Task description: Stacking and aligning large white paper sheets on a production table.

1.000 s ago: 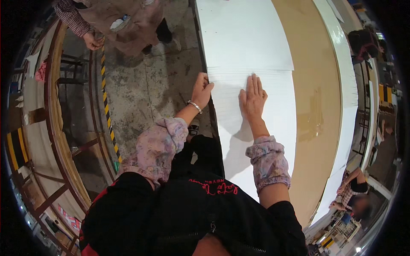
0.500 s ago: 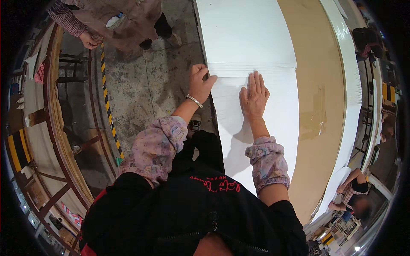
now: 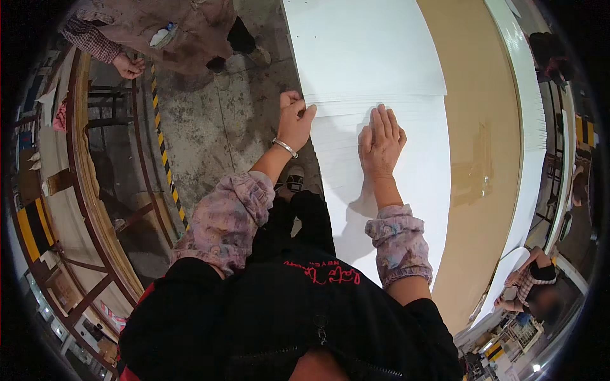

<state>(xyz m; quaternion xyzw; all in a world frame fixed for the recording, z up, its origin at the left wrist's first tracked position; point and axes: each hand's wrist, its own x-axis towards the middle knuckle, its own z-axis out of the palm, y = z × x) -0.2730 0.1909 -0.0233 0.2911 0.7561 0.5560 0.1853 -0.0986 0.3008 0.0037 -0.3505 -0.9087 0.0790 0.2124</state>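
White sheets [image 3: 368,47] lie fanned in an overlapping stack, their stepped edges running across in front of my hands. My left hand [image 3: 295,124], with a bangle on its wrist, is at the stack's left edge. Its fingers are curled beside the edge and its thumb laps over it, pinching the sheets' border; how many sheets it grips is hidden. My right hand [image 3: 383,143] lies flat on the lower white sheet [image 3: 419,171], its fingers stretched forward to the stepped edges and its thumb a little apart.
Brown cardboard [image 3: 486,95], with clear tape on it, borders the sheets on the right. Beyond it runs another white stack [image 3: 534,120]. A person in a brown apron [image 3: 184,38] stands at upper left, another person [image 3: 537,282] at lower right. A metal rack [image 3: 89,209] stands left of a striped floor line [image 3: 164,146].
My left hand has shifted slightly left and its thumb has drawn back toward the sheets' edge. My right hand stays flat, fingers slightly more spread. The view has shifted a little.
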